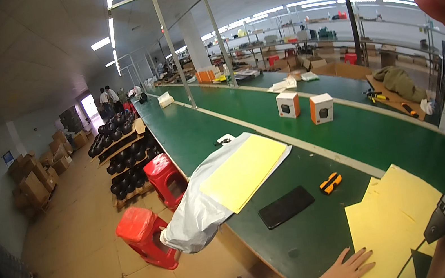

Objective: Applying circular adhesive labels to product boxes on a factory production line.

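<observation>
My left hand (pixel 348 270) lies open and flat, fingers spread, at the edge of some yellow sheets (pixel 391 206) on the green table. Raised at the far right rim is my right hand (pixel 437 3); only part of its fingers shows, and whatever it may hold is out of sight. A black device with a cable (pixel 440 219) sits against the right forearm, over the sheets. Beyond my left hand lie a black smartphone (pixel 286 207) and a small orange and black tool (pixel 330 183). Another yellow sheet (pixel 247 169) rests on a grey-white plastic bag (pixel 200 222).
Two white and orange boxes (pixel 322 109) stand across a pale divider strip (pixel 344 153). Red stools (pixel 144 235) are left of the table, near racks of black round items (pixel 125 158). Pliers (pixel 377 95) and a bundled olive cloth (pixel 401 84) lie at far right. People (pixel 108 98) stand far back.
</observation>
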Demonstrator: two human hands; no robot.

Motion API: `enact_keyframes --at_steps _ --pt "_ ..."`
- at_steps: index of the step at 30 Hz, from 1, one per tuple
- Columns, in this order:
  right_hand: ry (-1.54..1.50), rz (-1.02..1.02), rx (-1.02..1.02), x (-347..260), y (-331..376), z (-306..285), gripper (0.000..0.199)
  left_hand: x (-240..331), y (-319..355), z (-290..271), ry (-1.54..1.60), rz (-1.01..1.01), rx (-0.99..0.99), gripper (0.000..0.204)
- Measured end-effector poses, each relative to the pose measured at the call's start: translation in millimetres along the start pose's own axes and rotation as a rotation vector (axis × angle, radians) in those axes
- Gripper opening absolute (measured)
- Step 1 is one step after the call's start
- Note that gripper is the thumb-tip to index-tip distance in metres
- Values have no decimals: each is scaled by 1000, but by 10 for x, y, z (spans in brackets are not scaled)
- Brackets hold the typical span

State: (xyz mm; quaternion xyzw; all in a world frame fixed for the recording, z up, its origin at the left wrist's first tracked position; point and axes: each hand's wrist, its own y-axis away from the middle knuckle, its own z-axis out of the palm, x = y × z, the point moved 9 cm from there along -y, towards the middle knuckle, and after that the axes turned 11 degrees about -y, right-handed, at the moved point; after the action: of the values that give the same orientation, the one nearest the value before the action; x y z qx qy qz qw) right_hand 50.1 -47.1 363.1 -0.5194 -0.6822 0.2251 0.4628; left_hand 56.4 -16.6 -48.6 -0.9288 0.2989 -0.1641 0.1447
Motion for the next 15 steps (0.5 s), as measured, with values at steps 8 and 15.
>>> enact_keyframes --at_steps 8,15 --pt "-250 276 -161 109 715 396 74 6 -16 -56 47 -4 -6 72" --pt "-291 757 -1061 353 3412 970 86 -240 -15 -153 71 -23 -94 71"
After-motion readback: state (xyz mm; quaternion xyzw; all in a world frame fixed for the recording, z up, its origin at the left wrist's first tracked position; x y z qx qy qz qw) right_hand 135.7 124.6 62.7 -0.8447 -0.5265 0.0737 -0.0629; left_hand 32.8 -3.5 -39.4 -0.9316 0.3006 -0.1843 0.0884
